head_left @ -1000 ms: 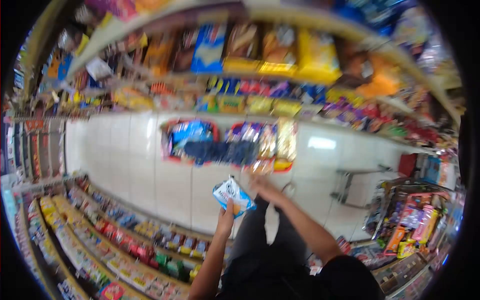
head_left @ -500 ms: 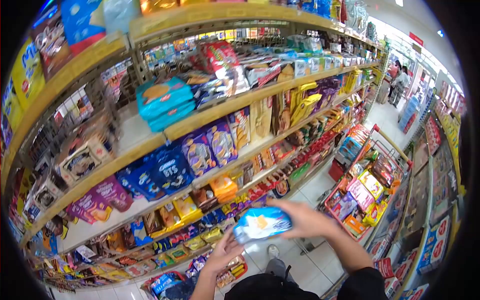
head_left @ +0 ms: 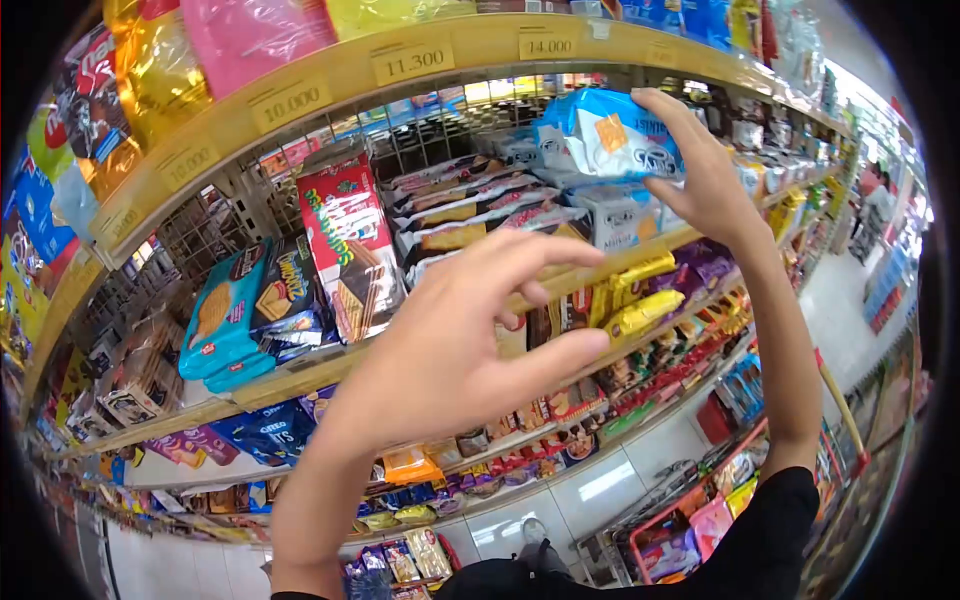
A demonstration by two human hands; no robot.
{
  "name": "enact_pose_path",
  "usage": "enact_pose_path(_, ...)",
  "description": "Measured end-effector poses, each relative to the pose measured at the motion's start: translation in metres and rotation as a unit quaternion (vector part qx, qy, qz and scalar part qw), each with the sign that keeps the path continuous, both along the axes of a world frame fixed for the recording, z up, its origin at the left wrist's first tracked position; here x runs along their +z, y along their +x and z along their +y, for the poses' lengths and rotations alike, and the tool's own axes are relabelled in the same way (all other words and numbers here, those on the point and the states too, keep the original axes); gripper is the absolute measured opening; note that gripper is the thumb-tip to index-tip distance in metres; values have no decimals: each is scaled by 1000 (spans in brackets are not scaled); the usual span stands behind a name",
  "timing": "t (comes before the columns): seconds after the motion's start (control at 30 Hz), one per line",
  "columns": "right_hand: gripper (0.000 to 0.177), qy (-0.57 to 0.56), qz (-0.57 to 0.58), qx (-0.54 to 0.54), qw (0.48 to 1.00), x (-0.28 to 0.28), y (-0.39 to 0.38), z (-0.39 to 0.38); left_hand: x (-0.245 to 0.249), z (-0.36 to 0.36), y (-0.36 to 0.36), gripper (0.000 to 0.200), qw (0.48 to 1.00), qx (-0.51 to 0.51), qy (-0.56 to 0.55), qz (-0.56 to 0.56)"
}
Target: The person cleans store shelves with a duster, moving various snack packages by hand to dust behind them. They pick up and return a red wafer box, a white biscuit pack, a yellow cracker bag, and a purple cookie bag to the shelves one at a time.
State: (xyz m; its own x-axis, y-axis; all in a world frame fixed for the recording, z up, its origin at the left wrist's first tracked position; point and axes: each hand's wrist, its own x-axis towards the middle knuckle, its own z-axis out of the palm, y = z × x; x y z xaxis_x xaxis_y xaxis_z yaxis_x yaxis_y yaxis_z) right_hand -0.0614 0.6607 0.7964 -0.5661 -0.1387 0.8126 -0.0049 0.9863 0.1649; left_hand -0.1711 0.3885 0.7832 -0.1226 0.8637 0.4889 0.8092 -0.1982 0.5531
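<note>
My right hand (head_left: 700, 180) grips the right end of a blue and white pack of malkist crackers (head_left: 610, 135) at shelf height. Directly beneath it, similar white and blue packs (head_left: 622, 215) stand on the shelf, partly covered. Nearer to me, my left hand (head_left: 470, 340) is raised with thumb and fingers apart and nothing between them. Behind that hand, a row of dark and white biscuit packs (head_left: 450, 210) is partly hidden. A red wafer pack (head_left: 345, 235) leans to its left, beside turquoise biscuit packs (head_left: 228, 310).
A yellow shelf edge with price labels (head_left: 415, 62) runs overhead. Lower shelves hold more snacks, including yellow packs (head_left: 640, 310). A red-rimmed cart full of packets (head_left: 710, 525) stands at lower right, and a basket of packets (head_left: 410, 560) sits low near my feet. People (head_left: 875, 215) are far down the aisle.
The cracker pack has gone from low before my body up to the shelf in my right hand. My left hand has let go of it and risen, and the view has moved closer to the shelf.
</note>
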Motion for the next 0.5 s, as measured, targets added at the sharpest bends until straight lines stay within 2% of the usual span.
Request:
enact_pose_path(0.07,73,23,4,-6,1000,5,-27,34,21,30,-10,46,995,26,-3,91)
enact_pose_path(0.1,71,2,-15,-13,1000,6,-37,42,23,45,-18,46,986,56,29,155)
enact_pose_path(0.27,69,-60,-136,-12,989,16,-94,93,45,120,-60,57,937,198,4,286)
enact_pose_path(0.5,67,-135,-242,57,959,15,-147,129,46,202,-125,78,899,289,-152,292)
